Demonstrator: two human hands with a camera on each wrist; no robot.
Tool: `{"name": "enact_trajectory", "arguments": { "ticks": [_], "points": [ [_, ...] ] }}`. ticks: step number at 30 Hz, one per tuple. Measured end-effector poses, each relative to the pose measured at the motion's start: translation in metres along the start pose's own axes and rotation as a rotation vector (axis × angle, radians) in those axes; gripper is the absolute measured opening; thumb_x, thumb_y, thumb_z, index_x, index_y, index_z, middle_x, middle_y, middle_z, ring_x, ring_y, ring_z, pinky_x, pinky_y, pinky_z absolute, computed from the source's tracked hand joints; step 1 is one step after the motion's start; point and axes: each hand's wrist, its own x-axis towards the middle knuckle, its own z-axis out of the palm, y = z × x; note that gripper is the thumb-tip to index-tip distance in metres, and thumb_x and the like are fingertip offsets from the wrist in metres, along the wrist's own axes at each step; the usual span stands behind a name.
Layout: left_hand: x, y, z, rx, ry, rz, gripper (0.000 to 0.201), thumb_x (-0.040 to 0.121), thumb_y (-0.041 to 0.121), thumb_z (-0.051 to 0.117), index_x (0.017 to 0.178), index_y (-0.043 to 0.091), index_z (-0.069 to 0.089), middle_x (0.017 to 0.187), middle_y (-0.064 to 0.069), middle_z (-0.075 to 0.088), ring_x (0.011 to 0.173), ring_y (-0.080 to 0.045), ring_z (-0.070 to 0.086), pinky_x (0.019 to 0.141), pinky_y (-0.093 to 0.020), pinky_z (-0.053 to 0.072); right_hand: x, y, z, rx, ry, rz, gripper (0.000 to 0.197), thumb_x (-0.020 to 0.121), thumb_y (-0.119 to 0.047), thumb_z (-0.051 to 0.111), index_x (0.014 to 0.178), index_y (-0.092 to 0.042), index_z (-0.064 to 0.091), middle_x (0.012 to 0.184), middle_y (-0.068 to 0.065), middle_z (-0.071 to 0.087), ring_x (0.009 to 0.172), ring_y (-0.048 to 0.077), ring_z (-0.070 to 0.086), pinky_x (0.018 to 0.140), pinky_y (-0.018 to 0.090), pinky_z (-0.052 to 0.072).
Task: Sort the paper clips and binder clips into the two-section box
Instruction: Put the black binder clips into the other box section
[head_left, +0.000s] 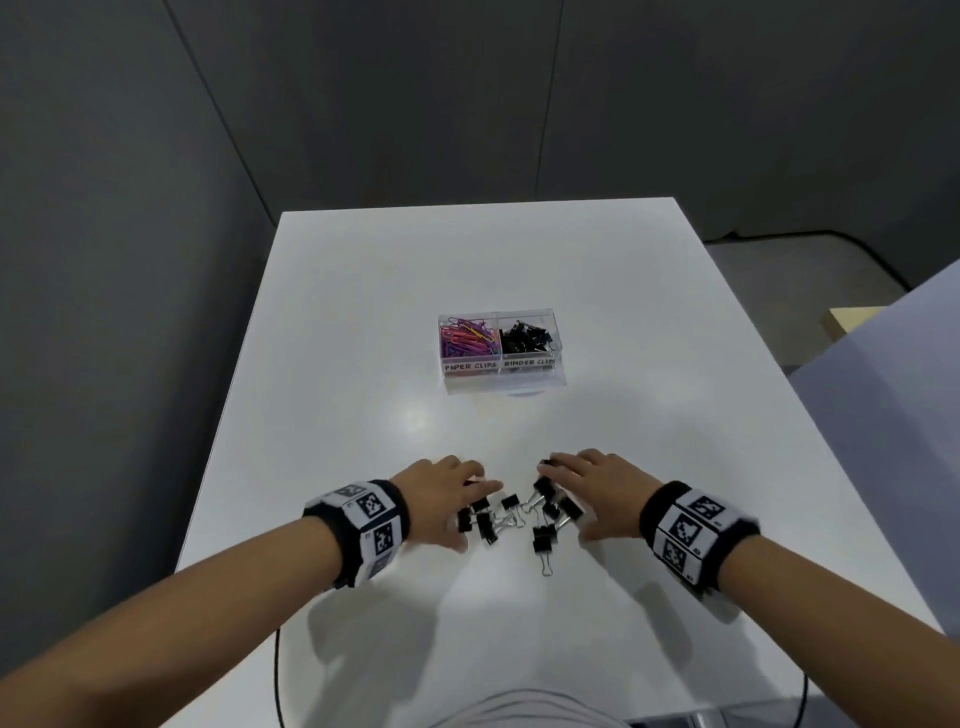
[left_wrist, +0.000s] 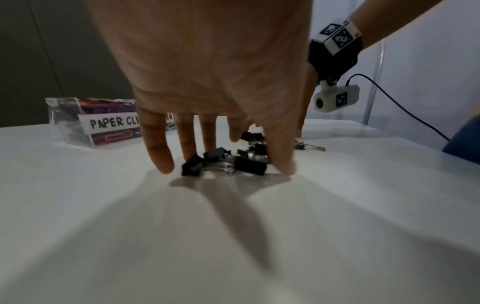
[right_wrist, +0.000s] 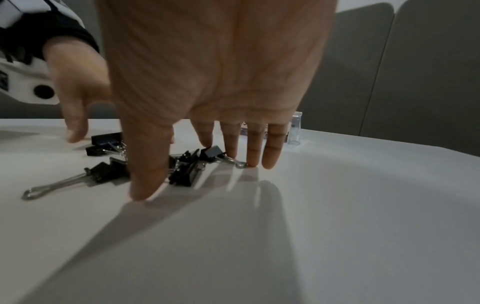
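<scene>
Several loose black binder clips (head_left: 543, 538) lie in a small heap on the white table (head_left: 363, 338), near its front. My left hand (head_left: 475, 514) stands at the heap's left side and my right hand (head_left: 563, 504) at its right, both with fingers straight and spread, tips down on the table around the clips. In the left wrist view, binder clips (left_wrist: 250, 164) sit between the thumb and fingers of my left hand (left_wrist: 226, 162). My right hand (right_wrist: 197, 174) likewise brackets binder clips (right_wrist: 103, 174). Farther back stands the clear two-section box (head_left: 501, 376), coloured paper clips (head_left: 467, 338) left, binder clips (head_left: 524, 335) right.
Grey partition walls surround the table at the left and back. A pale panel (head_left: 883, 405) rises at the right edge. A black cable (head_left: 278, 675) hangs over the near edge. The box (left_wrist: 70, 123) bears the label PAPER CLIPS.
</scene>
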Motion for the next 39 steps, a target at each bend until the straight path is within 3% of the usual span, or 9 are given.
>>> {"name": "enact_trajectory", "arguments": {
  "ticks": [5, 10, 13, 17, 22, 28, 33, 36, 39],
  "points": [
    [0.013, 0.01, 0.007, -0.121, 0.137, -0.082, 0.047, 0.093, 0.025, 0.053, 0.138, 0.021, 0.04, 0.139, -0.007, 0.037, 0.123, -0.025, 0.04, 0.09, -0.036, 0.046, 0.009, -0.006, -0.001, 0.101, 0.128, 0.033, 0.058, 0.085, -0.024, 0.061, 0.137, -0.02, 0.036, 0.141, 0.003, 0.038, 0.121, 0.025, 0.042, 0.095, 0.034, 0.044],
    [0.028, 0.004, 0.003, -0.292, 0.209, -0.167, 0.036, 0.09, 0.013, 0.054, 0.126, 0.017, 0.052, 0.127, -0.01, 0.045, 0.115, -0.029, 0.044, 0.092, -0.036, 0.044, 0.021, -0.005, -0.008, 0.28, 0.154, 0.116, 0.032, 0.086, -0.016, 0.059, 0.116, -0.012, 0.051, 0.124, 0.01, 0.046, 0.106, 0.028, 0.052, 0.087, 0.036, 0.048],
    [0.037, 0.001, -0.003, -0.371, 0.212, -0.259, 0.033, 0.088, 0.007, 0.05, 0.12, 0.015, 0.053, 0.124, -0.011, 0.045, 0.114, -0.03, 0.044, 0.092, -0.037, 0.045, 0.028, -0.004, -0.011, 0.316, 0.147, 0.169, 0.032, 0.086, -0.012, 0.056, 0.117, -0.009, 0.049, 0.121, 0.012, 0.045, 0.094, 0.031, 0.055, 0.079, 0.035, 0.047],
    [0.046, -0.001, -0.007, -0.368, 0.234, -0.337, 0.027, 0.088, 0.003, 0.045, 0.113, 0.012, 0.052, 0.12, -0.012, 0.045, 0.11, -0.03, 0.045, 0.084, -0.035, 0.045, 0.036, -0.001, -0.013, 0.403, 0.144, 0.251, 0.036, 0.084, -0.004, 0.054, 0.118, -0.008, 0.045, 0.121, 0.015, 0.041, 0.073, 0.026, 0.047, 0.066, 0.034, 0.043],
    [0.051, -0.007, -0.012, -0.392, 0.248, -0.442, 0.024, 0.089, 0.008, 0.048, 0.113, 0.007, 0.047, 0.121, -0.013, 0.045, 0.11, -0.031, 0.046, 0.085, -0.039, 0.044, 0.038, 0.007, -0.013, 0.499, 0.166, 0.305, 0.034, 0.082, -0.003, 0.054, 0.114, -0.007, 0.043, 0.12, 0.014, 0.041, 0.073, 0.028, 0.049, 0.065, 0.033, 0.043],
    [0.053, -0.009, -0.011, -0.397, 0.287, -0.473, 0.022, 0.095, 0.014, 0.038, 0.114, 0.005, 0.044, 0.117, -0.015, 0.051, 0.107, -0.033, 0.048, 0.085, -0.041, 0.043, 0.041, 0.01, -0.01, 0.489, 0.161, 0.29, 0.031, 0.083, 0.0, 0.051, 0.113, -0.009, 0.045, 0.116, 0.014, 0.046, 0.074, 0.026, 0.049, 0.072, 0.039, 0.049],
    [0.056, -0.014, -0.014, -0.431, 0.314, -0.462, 0.018, 0.091, 0.006, 0.042, 0.106, 0.008, 0.052, 0.101, -0.008, 0.042, 0.08, -0.025, 0.047, 0.072, -0.033, 0.042, 0.04, 0.014, -0.007, 0.565, 0.251, 0.316, 0.031, 0.084, -0.001, 0.051, 0.113, -0.008, 0.043, 0.113, 0.011, 0.046, 0.073, 0.024, 0.049, 0.067, 0.034, 0.045],
    [0.057, -0.016, -0.014, -0.523, 0.325, -0.46, 0.022, 0.09, 0.004, 0.041, 0.105, 0.008, 0.056, 0.1, -0.004, 0.039, 0.086, -0.026, 0.051, 0.074, -0.028, 0.038, 0.039, 0.017, -0.006, 0.579, 0.278, 0.321, 0.025, 0.084, 0.0, 0.048, 0.104, -0.012, 0.039, 0.105, 0.009, 0.04, 0.058, 0.021, 0.04, 0.058, 0.03, 0.036],
    [0.053, -0.017, -0.019, -0.605, 0.337, -0.463, 0.017, 0.089, 0.013, 0.045, 0.104, 0.009, 0.052, 0.108, -0.008, 0.044, 0.091, -0.024, 0.049, 0.082, -0.03, 0.04, 0.036, 0.021, -0.007, 0.589, 0.273, 0.341, 0.022, 0.086, 0.001, 0.046, 0.094, -0.017, 0.035, 0.103, 0.009, 0.039, 0.063, 0.024, 0.043, 0.062, 0.031, 0.036]
  ]
}}
